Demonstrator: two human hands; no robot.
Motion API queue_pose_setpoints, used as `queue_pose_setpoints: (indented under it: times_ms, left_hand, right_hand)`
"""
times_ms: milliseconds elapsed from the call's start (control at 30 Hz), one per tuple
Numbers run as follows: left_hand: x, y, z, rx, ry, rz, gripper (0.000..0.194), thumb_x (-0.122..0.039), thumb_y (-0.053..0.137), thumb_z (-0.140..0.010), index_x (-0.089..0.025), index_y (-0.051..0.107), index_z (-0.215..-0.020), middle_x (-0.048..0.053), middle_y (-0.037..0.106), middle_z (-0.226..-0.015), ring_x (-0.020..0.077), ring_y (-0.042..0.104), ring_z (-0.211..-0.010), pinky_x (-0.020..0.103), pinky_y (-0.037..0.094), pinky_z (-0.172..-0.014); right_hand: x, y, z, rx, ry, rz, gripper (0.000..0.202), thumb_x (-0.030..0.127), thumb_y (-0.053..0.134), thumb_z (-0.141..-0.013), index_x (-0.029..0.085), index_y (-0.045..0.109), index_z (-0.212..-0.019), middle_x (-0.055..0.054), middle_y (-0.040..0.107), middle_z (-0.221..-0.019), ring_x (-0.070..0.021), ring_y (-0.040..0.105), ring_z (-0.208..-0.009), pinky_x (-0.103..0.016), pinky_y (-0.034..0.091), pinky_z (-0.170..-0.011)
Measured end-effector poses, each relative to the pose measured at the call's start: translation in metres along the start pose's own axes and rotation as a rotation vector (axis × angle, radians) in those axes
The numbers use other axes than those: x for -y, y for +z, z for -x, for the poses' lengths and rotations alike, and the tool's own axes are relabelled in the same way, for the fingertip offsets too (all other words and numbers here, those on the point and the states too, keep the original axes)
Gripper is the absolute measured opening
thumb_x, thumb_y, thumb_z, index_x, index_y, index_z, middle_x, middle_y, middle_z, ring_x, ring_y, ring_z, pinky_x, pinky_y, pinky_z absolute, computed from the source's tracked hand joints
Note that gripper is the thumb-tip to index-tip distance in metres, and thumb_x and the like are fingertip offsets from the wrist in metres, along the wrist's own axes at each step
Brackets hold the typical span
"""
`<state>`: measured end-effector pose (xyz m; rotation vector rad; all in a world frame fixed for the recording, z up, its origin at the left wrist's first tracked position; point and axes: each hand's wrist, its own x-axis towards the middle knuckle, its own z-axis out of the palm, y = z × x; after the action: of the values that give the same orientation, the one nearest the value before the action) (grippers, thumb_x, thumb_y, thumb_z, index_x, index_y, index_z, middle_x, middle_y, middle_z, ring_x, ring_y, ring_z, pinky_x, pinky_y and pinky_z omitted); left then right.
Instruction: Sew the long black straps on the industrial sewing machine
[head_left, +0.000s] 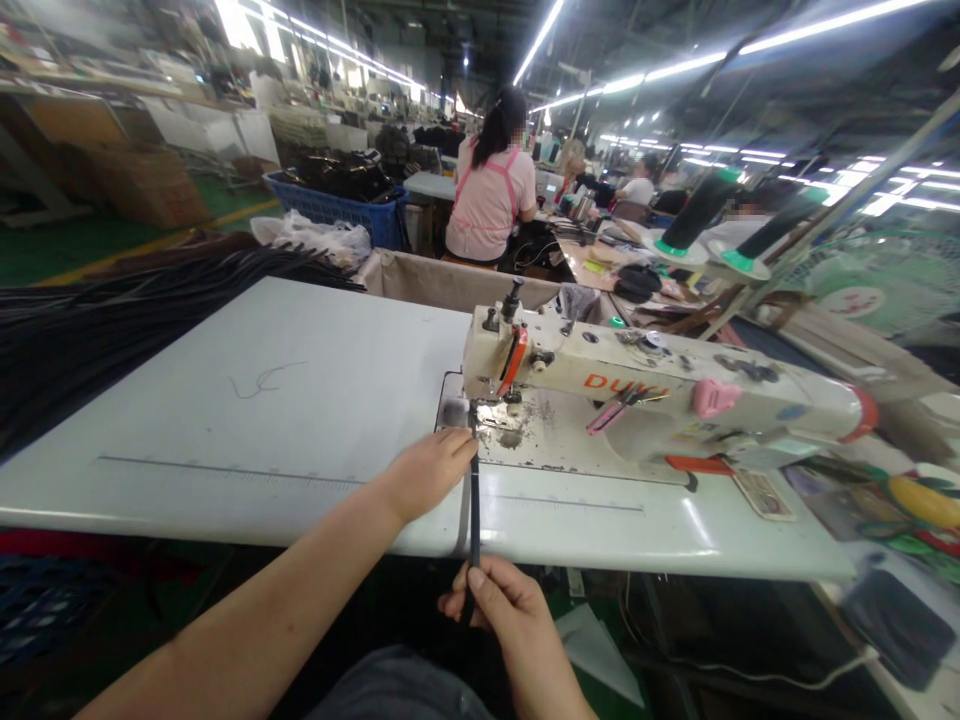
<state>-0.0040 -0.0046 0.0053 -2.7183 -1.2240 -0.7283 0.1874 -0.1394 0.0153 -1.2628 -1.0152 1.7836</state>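
A narrow black strap [475,500] lies with its long axis running away from the person, almost straight up the view, nearly square to the front edge of the white table [337,330]. Its far end reaches the needle area at the left end of the sewing machine [570,370]; from there it crosses the tabletop and passes over the front edge, its near part tilting slightly to the left below it. The left hand [431,470] lies palm down beside the machine's metal plate, its fingers together and pressed on the strap near the far end. The right hand [510,605], below the table edge, pinches the strap between thumb and curled fingers. The strap crosses the line of the printed ruler scale [225,469] at close to a right angle, while the machine's long arm extends to the right. Loose dark thread [266,382] lies on the tabletop, and a bundle of long dark strips [150,310] runs along the table's left side.
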Motion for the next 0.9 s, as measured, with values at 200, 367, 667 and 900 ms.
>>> queue_pose_setpoints:
  times_ms: [200,367,667,900]
  left_hand:
    - [0.000,-0.001,0.000,0.020,0.031,-0.060,0.021,-0.017,0.048,-0.104,-0.014,0.063,-0.119,0.015,0.065,-0.129,0.0249,0.065,-0.118,0.043,0.055,-0.107]
    - [-0.001,-0.001,0.000,0.001,0.052,-0.088,0.020,-0.014,0.049,-0.103,-0.013,0.064,-0.117,0.016,0.066,-0.127,0.0251,0.066,-0.118,0.042,0.055,-0.109]
    - [-0.001,0.000,-0.002,0.008,0.011,-0.037,0.024,-0.012,0.052,-0.101,-0.011,0.061,-0.123,0.016,0.064,-0.130,0.0274,0.064,-0.124,0.043,0.055,-0.110]
    - [0.000,0.002,-0.002,0.037,-0.028,0.006,0.026,-0.015,0.050,-0.103,-0.014,0.059,-0.127,0.015,0.064,-0.133,0.0271,0.062,-0.127,0.044,0.053,-0.112]
  right_hand:
    - [-0.014,-0.006,0.002,0.057,-0.062,0.088,0.053,0.068,0.068,-0.091,0.018,0.077,-0.075,-0.007,0.076,-0.073,-0.0209,0.071,-0.075,-0.027,0.048,-0.066]
    - [-0.018,-0.007,0.004,0.067,-0.117,0.168,0.058,0.069,0.064,-0.092,0.019,0.079,-0.068,-0.007,0.076,-0.069,-0.0187,0.066,-0.067,-0.027,0.044,-0.063]
    - [-0.010,-0.007,0.007,0.094,-0.106,0.169,0.057,0.070,0.065,-0.091,0.021,0.083,-0.069,-0.008,0.079,-0.071,-0.0189,0.066,-0.066,-0.029,0.043,-0.065]
    - [-0.016,-0.007,0.004,0.134,-0.143,0.118,0.054,0.067,0.068,-0.091,0.019,0.082,-0.072,-0.007,0.078,-0.070,-0.0162,0.065,-0.064,-0.025,0.043,-0.062]
